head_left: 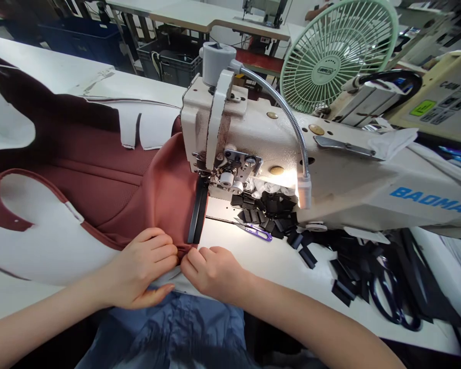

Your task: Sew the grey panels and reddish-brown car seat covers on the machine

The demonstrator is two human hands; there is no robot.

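A dark red seat cover [100, 164] with white backing spreads over the table on the left and runs under the sewing machine's head [230, 133]. A black strip [197, 212] lies along its right edge, reaching up to the presser foot area. My left hand [148, 266] grips the near edge of the cover, fingers curled over it and thumb below. Close beside it, my right hand [211, 271] is closed on the corner of the same edge, at the near end of the strip. The fingertips of both hands are partly hidden by folds.
Purple-handled thread snips [259, 232] and many small black pieces [280, 210] lie right of the needle. Dark-handled scissors [392, 297] rest farther right. A green fan [330, 56] stands behind the machine, whose lamp [304, 192] is lit. Crates [172, 64] stand beyond the table.
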